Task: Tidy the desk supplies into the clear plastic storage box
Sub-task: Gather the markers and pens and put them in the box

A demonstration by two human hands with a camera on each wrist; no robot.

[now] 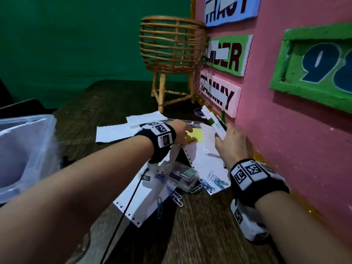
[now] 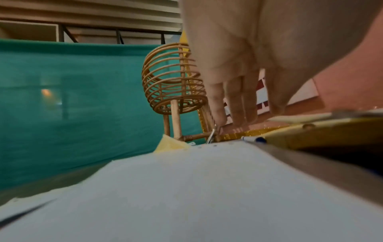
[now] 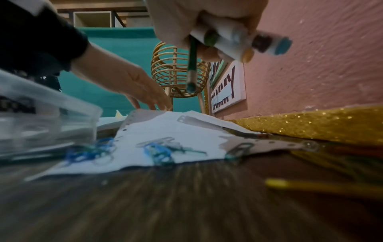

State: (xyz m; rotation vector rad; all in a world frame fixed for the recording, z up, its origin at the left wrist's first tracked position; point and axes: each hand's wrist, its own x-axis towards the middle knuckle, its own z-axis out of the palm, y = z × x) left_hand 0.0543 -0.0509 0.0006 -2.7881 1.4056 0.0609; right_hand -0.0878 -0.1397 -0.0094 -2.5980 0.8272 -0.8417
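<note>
My right hand (image 1: 223, 133) grips a bundle of white markers (image 1: 213, 121) together with a green pencil (image 3: 191, 65), raised above the papers beside the pink wall. My left hand (image 1: 184, 128) reaches forward with straight fingers (image 2: 234, 104) pointing down at the paper. Its fingertips sit next to a blue-tipped pen (image 1: 191, 123) and a yellow sticky-note pad (image 1: 196, 135), and hold nothing. A metal clip (image 2: 211, 137) stands just under the fingertips. The clear plastic storage box (image 1: 24, 149) stands at the far left of the desk.
White perforated sheets (image 1: 202, 159) cover the desk middle. A small clear case (image 1: 182, 176) lies on them with several blue and silver paper clips (image 1: 207, 184) around it. A rattan basket stand (image 1: 171, 50) is at the back, and a yellow pencil (image 3: 311, 186) lies by the wall.
</note>
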